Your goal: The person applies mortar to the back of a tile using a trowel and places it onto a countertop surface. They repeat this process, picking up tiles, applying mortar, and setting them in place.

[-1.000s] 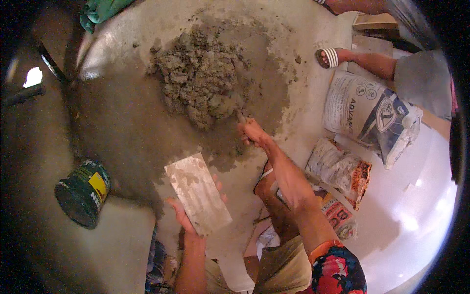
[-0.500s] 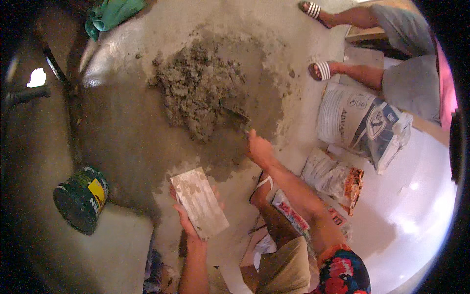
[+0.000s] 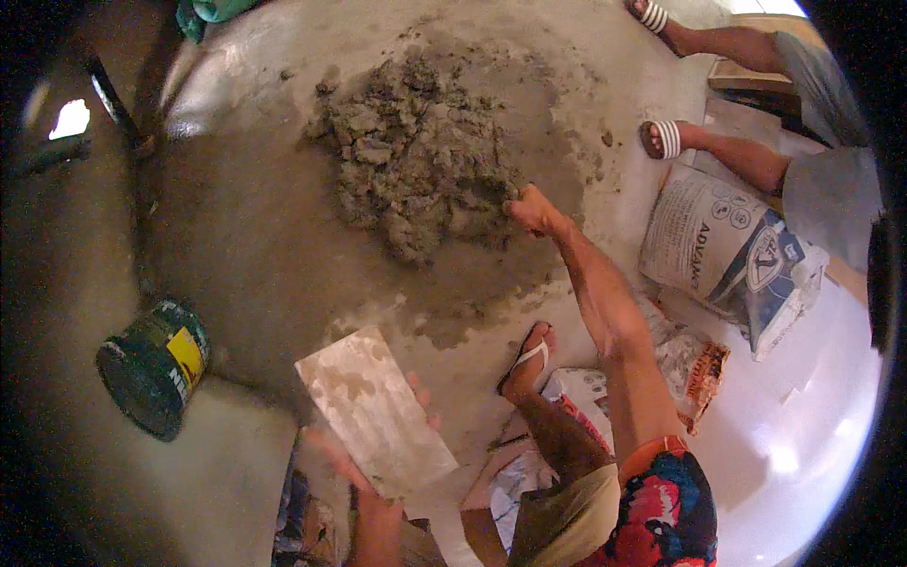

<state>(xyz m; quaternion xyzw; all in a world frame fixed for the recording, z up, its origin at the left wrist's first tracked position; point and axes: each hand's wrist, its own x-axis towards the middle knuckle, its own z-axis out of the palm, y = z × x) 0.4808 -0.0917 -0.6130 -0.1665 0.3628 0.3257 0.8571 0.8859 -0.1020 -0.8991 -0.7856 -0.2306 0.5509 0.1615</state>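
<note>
My left hand [image 3: 345, 458] supports a rectangular, mortar-smeared board [image 3: 376, 406] from beneath, with fingers curled at its edge. My right hand [image 3: 534, 210] is closed round a trowel handle at the right side of a rough heap of wet grey mortar [image 3: 406, 161]. The trowel's blade is largely hidden in the mortar. Wet grey smears surround the heap on the floor.
A dark bucket [image 3: 146, 378] with a yellow label stands at left. Bags, including a large white sack [image 3: 709, 236], lie at right beside another person's sandalled feet [image 3: 666, 140] and legs. Green fabric [image 3: 213, 11] is at top left; my sandalled foot [image 3: 524, 364] is below the heap.
My right hand and trowel have moved up and right, into the heap's right side. The board in my left hand has shifted slightly left and tilted further. The view has shifted a little.
</note>
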